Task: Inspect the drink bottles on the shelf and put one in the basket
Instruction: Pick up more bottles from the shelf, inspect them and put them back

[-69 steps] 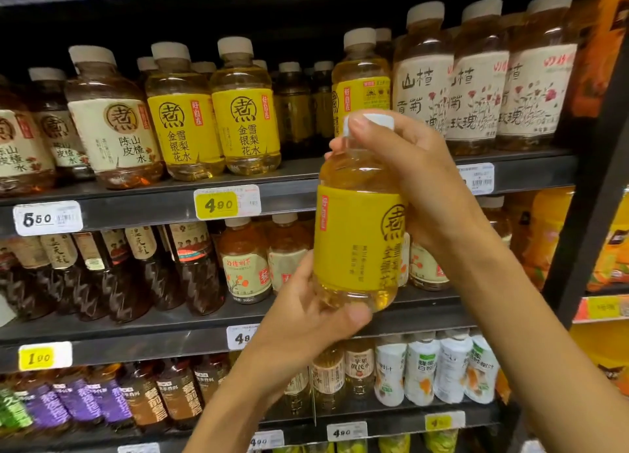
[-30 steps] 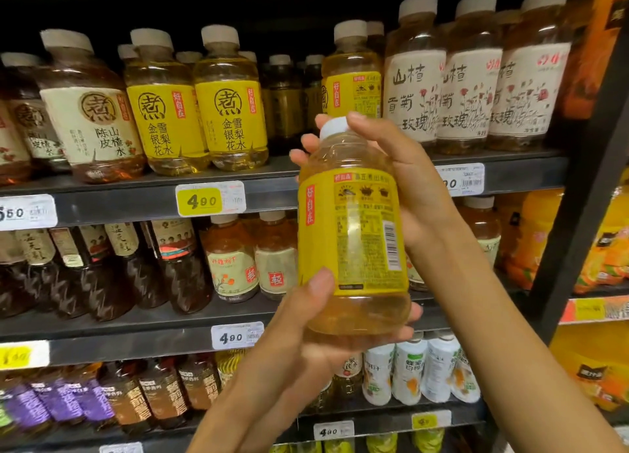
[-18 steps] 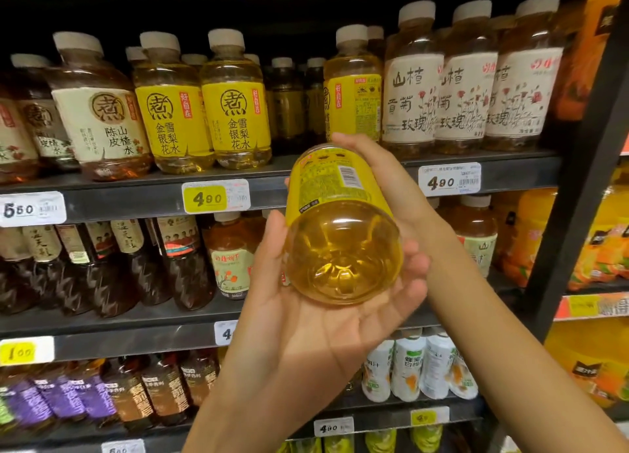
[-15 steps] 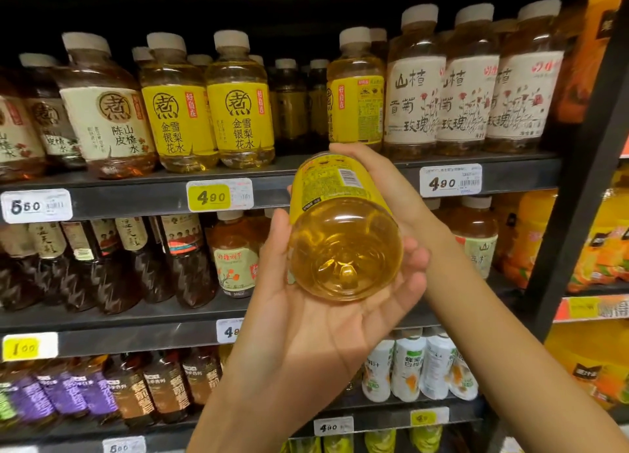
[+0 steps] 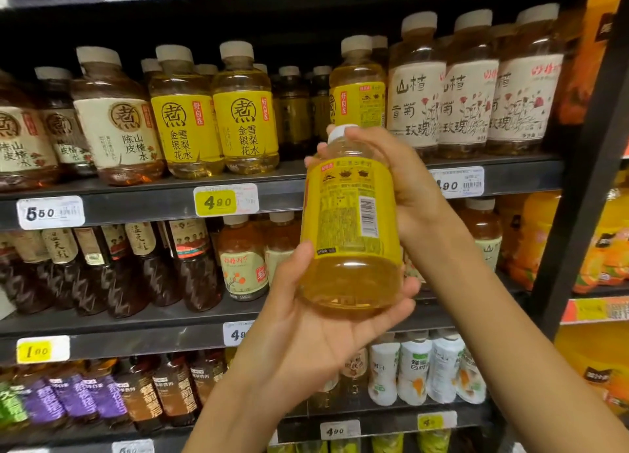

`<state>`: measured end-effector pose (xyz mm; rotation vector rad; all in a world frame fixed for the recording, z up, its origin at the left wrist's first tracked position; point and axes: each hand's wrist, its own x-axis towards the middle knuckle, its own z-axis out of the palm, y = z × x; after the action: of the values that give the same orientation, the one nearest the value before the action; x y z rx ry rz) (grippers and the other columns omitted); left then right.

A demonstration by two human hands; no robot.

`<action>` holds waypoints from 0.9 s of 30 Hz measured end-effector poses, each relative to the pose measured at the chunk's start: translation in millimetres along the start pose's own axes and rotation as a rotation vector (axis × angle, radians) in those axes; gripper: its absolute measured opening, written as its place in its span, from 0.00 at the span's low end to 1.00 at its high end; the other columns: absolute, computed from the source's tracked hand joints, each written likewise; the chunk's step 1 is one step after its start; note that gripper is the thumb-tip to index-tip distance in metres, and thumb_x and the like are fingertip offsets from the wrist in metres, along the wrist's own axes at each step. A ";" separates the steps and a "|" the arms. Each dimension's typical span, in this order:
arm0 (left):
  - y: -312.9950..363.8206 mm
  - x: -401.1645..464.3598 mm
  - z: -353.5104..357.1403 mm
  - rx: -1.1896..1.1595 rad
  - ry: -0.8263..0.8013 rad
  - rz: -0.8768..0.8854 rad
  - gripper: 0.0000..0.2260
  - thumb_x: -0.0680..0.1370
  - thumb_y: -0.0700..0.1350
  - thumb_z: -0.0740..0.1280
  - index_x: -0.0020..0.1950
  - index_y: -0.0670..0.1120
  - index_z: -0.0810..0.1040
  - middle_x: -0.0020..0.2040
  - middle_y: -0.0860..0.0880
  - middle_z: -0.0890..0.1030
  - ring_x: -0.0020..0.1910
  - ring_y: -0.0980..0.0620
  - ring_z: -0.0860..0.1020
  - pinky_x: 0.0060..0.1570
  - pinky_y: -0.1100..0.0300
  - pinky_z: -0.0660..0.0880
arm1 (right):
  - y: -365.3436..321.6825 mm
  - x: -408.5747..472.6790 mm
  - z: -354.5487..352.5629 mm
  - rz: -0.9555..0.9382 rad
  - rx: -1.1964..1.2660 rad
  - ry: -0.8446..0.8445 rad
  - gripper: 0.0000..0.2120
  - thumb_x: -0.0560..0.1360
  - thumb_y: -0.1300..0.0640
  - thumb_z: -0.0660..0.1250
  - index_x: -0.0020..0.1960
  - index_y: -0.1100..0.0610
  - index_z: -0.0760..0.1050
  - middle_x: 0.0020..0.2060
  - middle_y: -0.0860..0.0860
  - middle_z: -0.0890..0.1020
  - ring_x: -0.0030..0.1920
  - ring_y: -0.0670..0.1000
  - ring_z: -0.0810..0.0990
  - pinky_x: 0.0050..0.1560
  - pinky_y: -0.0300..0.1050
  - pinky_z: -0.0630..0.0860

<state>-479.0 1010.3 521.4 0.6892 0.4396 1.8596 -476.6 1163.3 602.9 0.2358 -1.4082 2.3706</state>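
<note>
I hold a yellow-labelled drink bottle (image 5: 350, 227) upright in front of the shelves, its back label with barcode turned toward me. My left hand (image 5: 306, 330) cups its base from below, thumb on the left side. My right hand (image 5: 405, 180) wraps the neck and upper right side, just under the white cap. More bottles of the same yellow kind (image 5: 246, 112) stand on the upper shelf (image 5: 136, 197). No basket is in view.
Rows of drink bottles fill several dark shelves with price tags (image 5: 224, 200) on their edges. White-labelled bottles (image 5: 469, 91) stand at the upper right. A dark upright post (image 5: 585, 166) borders the shelves on the right, with orange packs beyond it.
The bottle was tipped with its base toward me half a second ago; it is upright again with the back label facing me. Both hands keep hold of it.
</note>
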 end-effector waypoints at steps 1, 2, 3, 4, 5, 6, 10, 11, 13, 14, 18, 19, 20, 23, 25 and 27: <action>1.3 1.0 -3.7 0.051 0.015 0.027 0.35 0.64 0.46 0.81 0.67 0.38 0.73 0.66 0.30 0.72 0.62 0.30 0.74 0.58 0.40 0.75 | -2.4 -1.3 -0.5 -0.045 -0.017 -0.016 0.07 0.72 0.58 0.66 0.46 0.60 0.80 0.38 0.55 0.83 0.46 0.56 0.80 0.46 0.48 0.79; 2.2 2.8 -8.6 0.115 0.040 0.053 0.34 0.63 0.46 0.81 0.65 0.39 0.75 0.65 0.32 0.74 0.62 0.30 0.74 0.57 0.40 0.75 | -4.2 -2.7 -1.1 -0.092 -0.048 -0.028 0.07 0.72 0.58 0.66 0.48 0.59 0.80 0.38 0.54 0.84 0.47 0.56 0.82 0.46 0.49 0.80; 2.0 2.7 -12.5 0.195 0.075 0.081 0.33 0.61 0.47 0.82 0.63 0.42 0.78 0.64 0.34 0.76 0.62 0.32 0.75 0.57 0.40 0.76 | -5.2 -4.5 -2.3 -0.151 -0.095 -0.033 0.07 0.73 0.59 0.66 0.50 0.60 0.78 0.39 0.54 0.84 0.48 0.56 0.83 0.46 0.50 0.80; 1.0 2.1 -17.0 0.305 0.121 0.109 0.32 0.61 0.49 0.82 0.62 0.44 0.79 0.63 0.36 0.78 0.62 0.35 0.76 0.58 0.41 0.76 | -6.2 -7.0 -2.4 -0.200 -0.137 -0.037 0.07 0.74 0.60 0.66 0.51 0.59 0.78 0.40 0.54 0.84 0.48 0.56 0.83 0.46 0.51 0.81; 0.3 1.2 -18.8 0.438 0.169 0.135 0.32 0.61 0.52 0.82 0.62 0.46 0.79 0.62 0.40 0.80 0.62 0.38 0.78 0.59 0.43 0.76 | -6.7 -9.2 -2.6 -0.243 -0.178 -0.043 0.08 0.73 0.60 0.66 0.52 0.58 0.77 0.41 0.54 0.84 0.47 0.56 0.84 0.46 0.51 0.81; 0.3 0.0 -20.1 0.595 0.220 0.161 0.34 0.61 0.55 0.81 0.64 0.48 0.77 0.61 0.43 0.81 0.61 0.42 0.78 0.60 0.46 0.76 | -7.2 -12.3 -1.2 -0.278 -0.229 -0.039 0.09 0.72 0.60 0.67 0.52 0.58 0.78 0.42 0.55 0.84 0.47 0.57 0.84 0.46 0.51 0.81; 0.9 3.5 -17.6 1.019 0.312 0.298 0.37 0.61 0.54 0.78 0.68 0.54 0.68 0.58 0.56 0.82 0.57 0.56 0.81 0.52 0.67 0.76 | -6.8 -21.7 5.6 -0.460 -0.513 0.079 0.08 0.74 0.63 0.70 0.53 0.58 0.79 0.43 0.57 0.82 0.49 0.61 0.83 0.50 0.54 0.80; -0.4 6.6 -18.1 1.072 0.316 0.316 0.36 0.61 0.54 0.77 0.66 0.55 0.68 0.56 0.58 0.82 0.54 0.59 0.81 0.49 0.70 0.76 | -5.7 -23.0 7.1 -0.480 -0.545 0.097 0.09 0.74 0.64 0.70 0.53 0.59 0.79 0.44 0.58 0.82 0.50 0.61 0.83 0.51 0.55 0.80; -2.3 13.6 -20.0 1.141 0.338 0.359 0.34 0.60 0.53 0.78 0.63 0.57 0.70 0.53 0.59 0.83 0.51 0.61 0.82 0.46 0.72 0.76 | -4.9 -24.6 8.9 -0.512 -0.597 0.115 0.10 0.74 0.63 0.71 0.55 0.60 0.79 0.48 0.61 0.82 0.52 0.61 0.83 0.54 0.57 0.80; -2.9 16.8 -22.2 1.157 0.349 0.388 0.33 0.61 0.52 0.79 0.63 0.57 0.71 0.53 0.59 0.83 0.51 0.60 0.82 0.46 0.71 0.76 | -5.0 -25.0 8.5 -0.528 -0.625 0.108 0.10 0.74 0.63 0.71 0.55 0.60 0.78 0.51 0.61 0.82 0.53 0.61 0.82 0.55 0.58 0.79; -0.4 22.3 -28.4 1.189 0.373 0.522 0.32 0.61 0.51 0.78 0.63 0.54 0.72 0.52 0.58 0.83 0.51 0.60 0.82 0.45 0.71 0.76 | -8.6 -27.2 -0.7 -0.555 -0.666 -0.016 0.18 0.73 0.58 0.69 0.62 0.58 0.74 0.58 0.58 0.80 0.58 0.54 0.79 0.56 0.49 0.78; 0.4 22.3 -29.5 1.190 0.377 0.539 0.32 0.61 0.52 0.78 0.63 0.54 0.72 0.53 0.57 0.83 0.51 0.59 0.82 0.45 0.70 0.77 | -8.9 -28.1 -4.5 -0.562 -0.682 -0.054 0.22 0.73 0.58 0.69 0.65 0.59 0.71 0.60 0.56 0.79 0.59 0.51 0.78 0.56 0.46 0.77; 0.8 22.2 -31.0 1.187 0.375 0.543 0.32 0.61 0.51 0.78 0.64 0.53 0.72 0.53 0.57 0.83 0.52 0.58 0.82 0.46 0.70 0.77 | -8.5 -28.5 -9.6 -0.552 -0.692 -0.086 0.25 0.72 0.57 0.70 0.68 0.59 0.69 0.63 0.55 0.76 0.61 0.50 0.77 0.57 0.44 0.75; 1.0 21.2 -34.5 1.211 0.376 0.553 0.32 0.62 0.51 0.78 0.64 0.54 0.71 0.55 0.56 0.82 0.53 0.56 0.81 0.47 0.68 0.77 | -5.9 -32.1 -22.5 -0.393 -0.617 -0.183 0.37 0.66 0.49 0.75 0.71 0.56 0.65 0.66 0.54 0.74 0.65 0.51 0.75 0.61 0.46 0.73; 1.1 22.1 -36.4 1.253 0.380 0.587 0.34 0.63 0.50 0.78 0.65 0.53 0.70 0.56 0.56 0.82 0.54 0.57 0.81 0.48 0.69 0.77 | -3.4 -36.3 -25.2 -0.291 -0.585 -0.274 0.39 0.63 0.42 0.76 0.69 0.55 0.68 0.63 0.52 0.78 0.64 0.52 0.77 0.60 0.45 0.74; 2.3 23.8 -36.9 1.291 0.383 0.631 0.36 0.62 0.48 0.79 0.67 0.52 0.68 0.57 0.55 0.81 0.56 0.56 0.80 0.48 0.69 0.76 | -1.5 -40.5 -23.0 -0.291 -0.673 -0.297 0.38 0.63 0.42 0.77 0.68 0.55 0.69 0.60 0.51 0.80 0.62 0.51 0.78 0.59 0.44 0.75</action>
<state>-511.0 1032.1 500.5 1.4122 1.9362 2.1436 -437.8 1174.7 579.7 0.5700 -2.0525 1.5662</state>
